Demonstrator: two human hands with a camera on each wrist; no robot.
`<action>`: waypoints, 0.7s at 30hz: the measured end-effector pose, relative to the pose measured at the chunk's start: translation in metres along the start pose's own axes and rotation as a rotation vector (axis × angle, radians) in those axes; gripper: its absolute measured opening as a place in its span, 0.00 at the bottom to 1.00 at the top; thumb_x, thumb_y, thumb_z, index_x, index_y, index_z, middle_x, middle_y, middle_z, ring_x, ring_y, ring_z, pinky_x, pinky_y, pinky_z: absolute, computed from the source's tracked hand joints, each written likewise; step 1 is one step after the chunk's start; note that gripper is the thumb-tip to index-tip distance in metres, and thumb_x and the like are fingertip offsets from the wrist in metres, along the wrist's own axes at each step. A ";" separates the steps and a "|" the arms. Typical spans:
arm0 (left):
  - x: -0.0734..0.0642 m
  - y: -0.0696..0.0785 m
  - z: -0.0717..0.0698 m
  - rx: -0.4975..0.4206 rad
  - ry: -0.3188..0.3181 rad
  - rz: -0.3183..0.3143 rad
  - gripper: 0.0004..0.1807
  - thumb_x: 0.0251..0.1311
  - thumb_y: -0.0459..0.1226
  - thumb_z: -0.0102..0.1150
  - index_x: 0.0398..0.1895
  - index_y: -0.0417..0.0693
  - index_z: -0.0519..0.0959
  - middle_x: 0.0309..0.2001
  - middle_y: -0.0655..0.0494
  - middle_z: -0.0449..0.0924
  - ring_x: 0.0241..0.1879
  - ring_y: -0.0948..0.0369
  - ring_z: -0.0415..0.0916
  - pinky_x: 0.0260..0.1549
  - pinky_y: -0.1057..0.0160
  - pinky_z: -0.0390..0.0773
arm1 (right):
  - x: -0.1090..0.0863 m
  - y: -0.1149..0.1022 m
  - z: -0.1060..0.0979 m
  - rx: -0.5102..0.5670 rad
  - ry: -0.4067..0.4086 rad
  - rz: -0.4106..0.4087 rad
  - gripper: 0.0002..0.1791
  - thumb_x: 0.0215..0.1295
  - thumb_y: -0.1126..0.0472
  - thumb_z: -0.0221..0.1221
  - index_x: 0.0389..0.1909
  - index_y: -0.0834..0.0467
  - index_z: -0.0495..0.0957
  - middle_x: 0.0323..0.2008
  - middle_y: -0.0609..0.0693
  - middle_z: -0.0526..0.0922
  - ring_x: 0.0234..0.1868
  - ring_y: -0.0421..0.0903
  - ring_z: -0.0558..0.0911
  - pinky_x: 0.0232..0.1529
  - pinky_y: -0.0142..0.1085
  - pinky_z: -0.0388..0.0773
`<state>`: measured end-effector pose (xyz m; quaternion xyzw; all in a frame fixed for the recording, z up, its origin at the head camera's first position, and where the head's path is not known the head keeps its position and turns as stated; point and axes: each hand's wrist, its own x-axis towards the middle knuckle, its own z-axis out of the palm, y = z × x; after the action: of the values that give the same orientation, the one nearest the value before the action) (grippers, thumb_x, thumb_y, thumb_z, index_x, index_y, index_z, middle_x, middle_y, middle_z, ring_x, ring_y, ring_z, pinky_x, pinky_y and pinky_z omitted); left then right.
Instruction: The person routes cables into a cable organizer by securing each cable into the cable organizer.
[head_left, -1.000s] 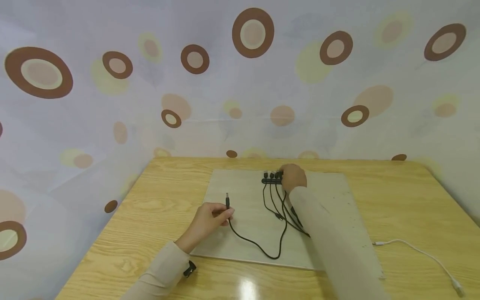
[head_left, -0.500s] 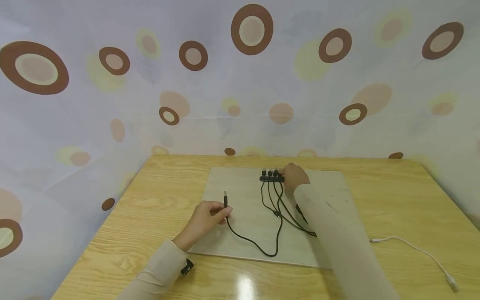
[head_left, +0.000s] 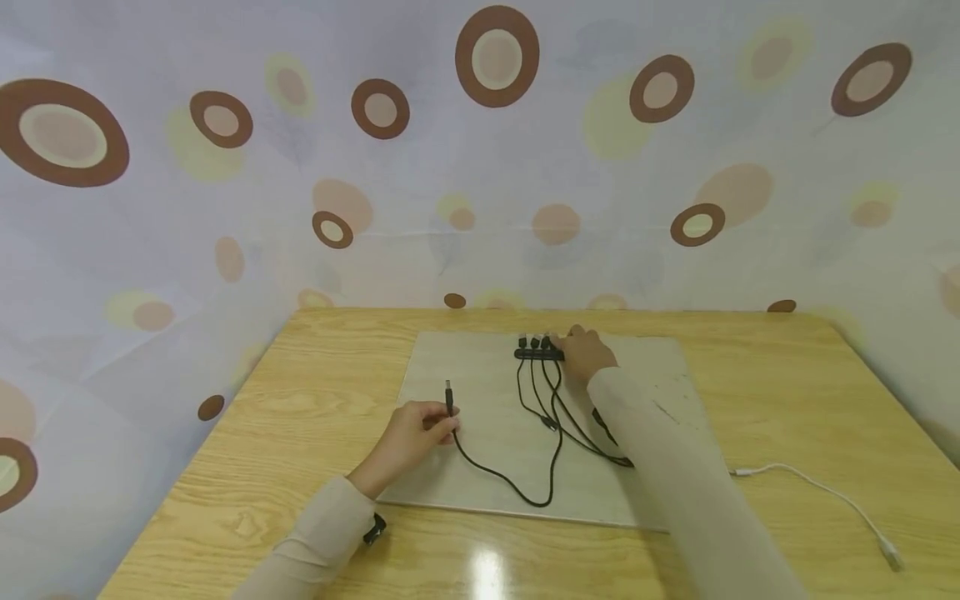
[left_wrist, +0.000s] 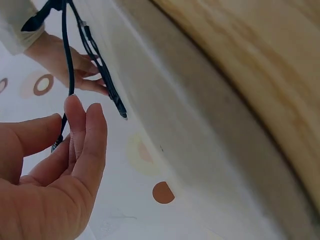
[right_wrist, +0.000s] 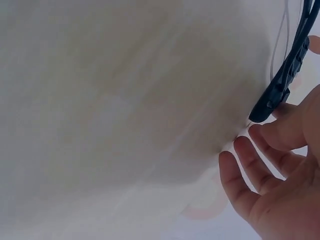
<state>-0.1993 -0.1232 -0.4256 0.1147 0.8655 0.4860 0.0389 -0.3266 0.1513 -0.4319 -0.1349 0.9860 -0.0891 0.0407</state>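
Observation:
My left hand [head_left: 411,435] pinches a black cable [head_left: 491,475] just below its slim plug [head_left: 449,398], which points upward with a bare metal tip. From there the cable loops over the pale board and up to the right end of a black cable clip [head_left: 534,354]. At that end, my right hand [head_left: 588,357] pinches the cable with thumb and fingertips; its plug there is hidden. In the right wrist view the fingertips [right_wrist: 241,145] sit right at the end of the clip [right_wrist: 275,97]. Several black plugs [head_left: 535,342] stand behind the clip, their cables hanging forward.
The pale board [head_left: 465,375] lies on a wooden table [head_left: 337,358]. A white cable [head_left: 817,493] lies right of the board. Beneath the left sleeve shows a small black object [head_left: 374,529]. A patterned covering [head_left: 420,208] rises behind the table.
My right hand has shifted slightly rightward relative to the clip, so more of the clip's right end shows. My left hand keeps its hold. The head view has shifted slightly.

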 end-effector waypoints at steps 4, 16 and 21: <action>0.000 0.001 0.000 0.039 0.001 -0.012 0.10 0.64 0.31 0.57 0.43 0.30 0.81 0.32 0.46 0.85 0.27 0.60 0.82 0.28 0.69 0.80 | 0.002 0.000 0.002 -0.008 -0.020 -0.002 0.31 0.68 0.74 0.51 0.71 0.56 0.60 0.61 0.68 0.64 0.57 0.66 0.69 0.43 0.54 0.78; 0.000 0.003 -0.004 0.125 -0.003 -0.071 0.31 0.62 0.32 0.60 0.64 0.25 0.63 0.38 0.45 0.84 0.33 0.58 0.83 0.32 0.63 0.80 | 0.005 0.011 -0.003 0.065 -0.090 -0.082 0.31 0.65 0.74 0.48 0.70 0.62 0.60 0.62 0.71 0.63 0.61 0.70 0.66 0.58 0.59 0.69; 0.000 0.002 -0.005 0.155 -0.005 -0.053 0.35 0.60 0.30 0.60 0.66 0.22 0.57 0.42 0.40 0.83 0.39 0.53 0.83 0.37 0.59 0.81 | -0.008 0.021 -0.017 0.144 -0.136 -0.205 0.27 0.67 0.73 0.43 0.68 0.70 0.60 0.62 0.73 0.66 0.63 0.69 0.65 0.63 0.57 0.64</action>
<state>-0.1996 -0.1262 -0.4217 0.0958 0.9032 0.4160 0.0450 -0.3264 0.1756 -0.4185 -0.2376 0.9531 -0.1537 0.1076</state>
